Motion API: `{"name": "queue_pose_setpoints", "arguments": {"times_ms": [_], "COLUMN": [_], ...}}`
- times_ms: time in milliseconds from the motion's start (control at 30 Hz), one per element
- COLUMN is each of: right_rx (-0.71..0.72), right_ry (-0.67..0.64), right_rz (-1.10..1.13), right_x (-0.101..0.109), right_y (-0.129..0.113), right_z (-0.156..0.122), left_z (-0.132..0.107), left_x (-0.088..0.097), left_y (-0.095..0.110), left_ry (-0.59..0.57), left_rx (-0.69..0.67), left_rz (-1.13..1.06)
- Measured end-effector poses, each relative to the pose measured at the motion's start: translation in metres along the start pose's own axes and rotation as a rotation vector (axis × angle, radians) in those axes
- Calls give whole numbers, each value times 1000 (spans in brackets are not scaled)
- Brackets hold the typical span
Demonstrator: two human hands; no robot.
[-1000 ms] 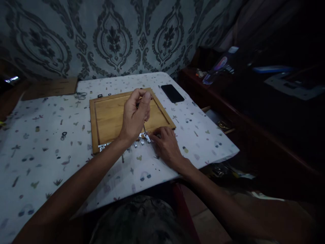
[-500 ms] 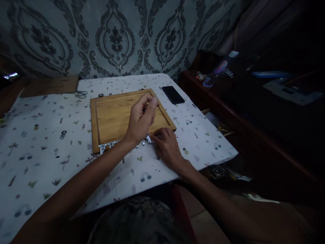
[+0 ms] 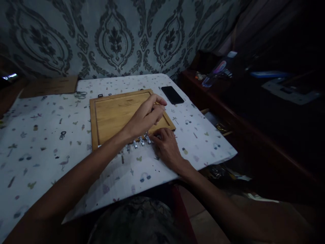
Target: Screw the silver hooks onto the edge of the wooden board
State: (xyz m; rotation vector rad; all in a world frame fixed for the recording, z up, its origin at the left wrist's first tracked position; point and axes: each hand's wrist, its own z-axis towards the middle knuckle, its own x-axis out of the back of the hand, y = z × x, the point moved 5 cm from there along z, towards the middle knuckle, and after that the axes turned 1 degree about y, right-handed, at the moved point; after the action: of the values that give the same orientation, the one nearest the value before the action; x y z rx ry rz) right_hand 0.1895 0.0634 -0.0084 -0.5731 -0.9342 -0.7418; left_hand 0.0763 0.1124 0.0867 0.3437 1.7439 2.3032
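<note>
A wooden framed board [image 3: 114, 115] lies flat on the table. Several small silver metal pieces, one of them a metal clip [image 3: 148, 138], line its near edge; their exact kind is too small to tell. My right hand [image 3: 167, 147] rests by the board's near right corner, fingertips closed against the rightmost clip. Above the right part of the board, my left hand [image 3: 147, 113] is raised with curled fingers, thumb and index close together. Whatever may be between them is hidden. My left forearm covers part of the metal row.
A black phone [image 3: 172, 95] lies right of the board. Scissors [image 3: 80, 95] and a cardboard sheet [image 3: 50, 86] are at the back left. Small dark clasps [image 3: 62, 135] lie on the patterned tablecloth [image 3: 76, 176]. A plastic bottle [image 3: 218, 69] leans on the dark furniture at right.
My left hand has shifted right and tilted over, its index finger reaching further out. More metal pieces show beside the right hand, which has stayed in place.
</note>
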Motion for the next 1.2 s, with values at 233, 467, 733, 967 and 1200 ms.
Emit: {"name": "queue_pose_setpoints", "arguments": {"times_ms": [233, 467, 733, 967, 1200], "right_rx": [16, 19, 10, 9, 5], "right_ry": [-12, -14, 5, -16, 1], "right_rz": [18, 23, -22, -28, -28], "right_x": [0, 1, 0, 1, -1], "right_y": [1, 1, 0, 0, 0], "right_z": [-2, -2, -1, 0, -1], "left_z": [-5, -5, 2, -3, -1], "left_x": [-3, -10, -14, -4, -11], "left_y": [-1, -4, -4, -1, -7], "left_ry": [188, 262, -10, 213, 133], "left_rx": [-19, -48, -46, 5, -19], "left_rz": [19, -55, -136, -120, -240]}}
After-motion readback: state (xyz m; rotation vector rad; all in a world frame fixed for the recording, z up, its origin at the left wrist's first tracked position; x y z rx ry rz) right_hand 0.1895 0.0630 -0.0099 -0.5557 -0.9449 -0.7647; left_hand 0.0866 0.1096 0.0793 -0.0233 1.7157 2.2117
